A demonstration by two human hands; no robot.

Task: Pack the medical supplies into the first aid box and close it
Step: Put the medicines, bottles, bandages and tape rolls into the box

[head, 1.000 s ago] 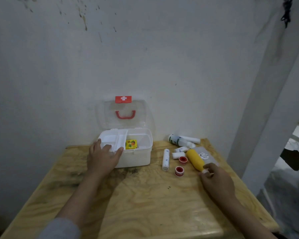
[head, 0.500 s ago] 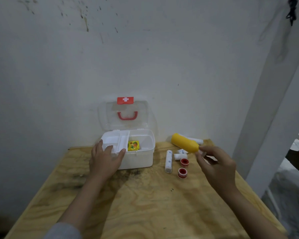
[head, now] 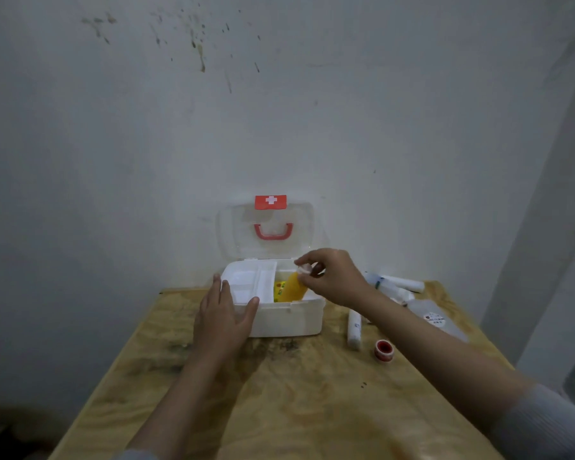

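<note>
Wooden table (head: 279, 410), right hand (head: 332, 277) lowering yellow bottle (head: 294, 288) into box (head: 289, 318)

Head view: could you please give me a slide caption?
Right hand lowers yellow bottle into open first aid box; left hand steadies it.

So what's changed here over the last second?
The right hand picked the yellow bottle up off the table and carried it left into the first aid box. The left hand stayed on the box; the lid stayed open.
</note>
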